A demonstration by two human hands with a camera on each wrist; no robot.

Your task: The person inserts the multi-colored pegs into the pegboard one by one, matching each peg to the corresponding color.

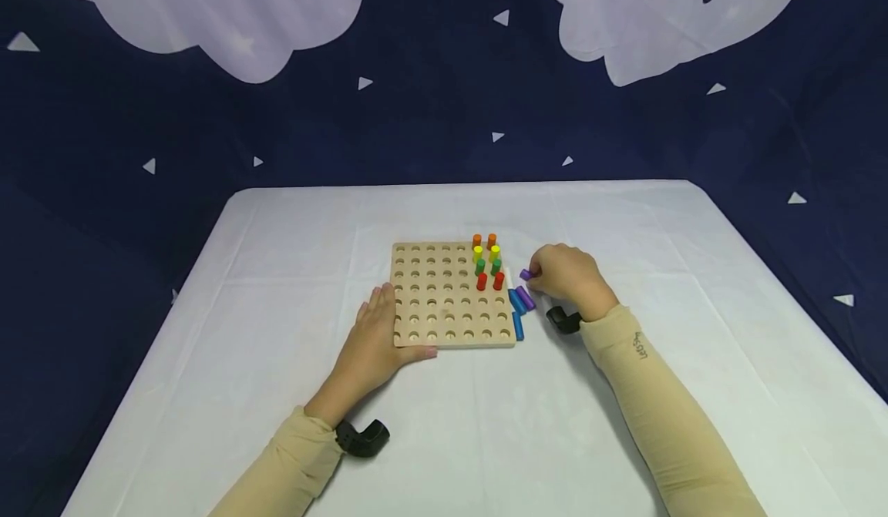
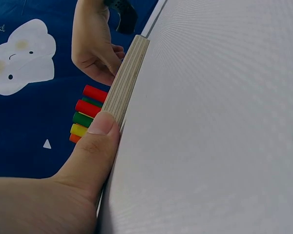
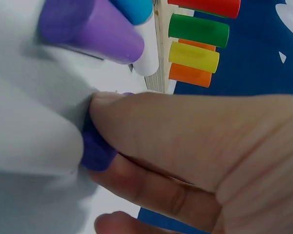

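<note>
**A:** Where is the peg right now?

**B:** I see my right hand [image 1: 567, 274] pinching a short purple wooden peg [image 1: 526, 274]. My thumb and fingers are curled around it. It sits just off the right side of the square wooden board full of round holes [image 1: 444, 301], a little above the white tabletop [image 1: 277, 270].

**A:** Which way does the peg point?

**B:** I think it lies on its side. Its long way runs left and right, with the free end poking out toward the board. To go in a hole it would need to stand up straight, I think.

**A:** And which way is the board from that hand?

**B:** To the left of it, very close. The nearest holes are in the right columns, below the standing red pegs [image 1: 489, 280]. Above those stand green pegs [image 1: 488, 266], yellow pegs [image 1: 486, 253] and orange pegs [image 1: 484, 240], two of each.

**A:** What does your other hand do?

**B:** My left hand [image 1: 378, 340] lies flat against the near left corner of the board, fingers straight. In the left wrist view my thumb presses on the board's edge. It holds nothing.

**A:** Are more pegs waiting?

**B:** Yes. A second purple peg [image 1: 525, 297] and some blue pegs [image 1: 516, 313] lie on the tabletop, just beside the board's right edge, near my right hand. That hand is much nearer to them than the left one.
</note>
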